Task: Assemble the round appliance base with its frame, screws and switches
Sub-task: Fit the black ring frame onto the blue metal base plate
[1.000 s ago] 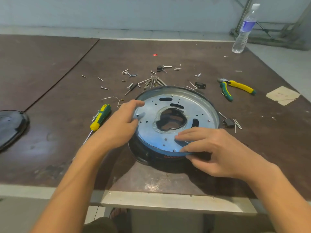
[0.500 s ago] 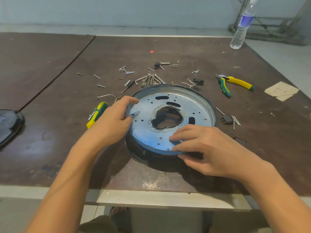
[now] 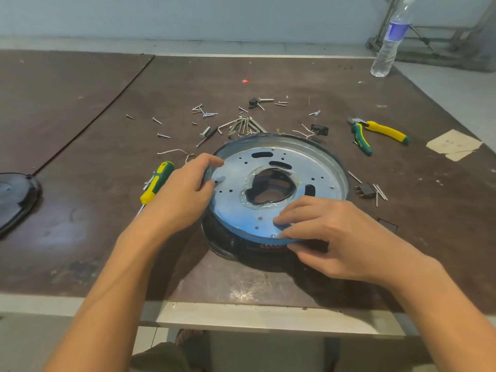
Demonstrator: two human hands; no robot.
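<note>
Pinching the round base (image 3: 230,210) by its rim, my left hand (image 3: 182,194) and right hand (image 3: 335,237) sit near the scratched brown counter's (image 3: 80,237) front edge; water bottle (image 3: 389,44) at far-right corner.

Round plate (image 3: 230,208) looks like dull bare metal, sitting on a glossy black base (image 3: 228,244). The bench (image 3: 80,210) is worn, scuffed dark board. Shiny metal screws (image 3: 204,111) upper middle, clear plastic bottle (image 3: 389,47) upper right.
</note>
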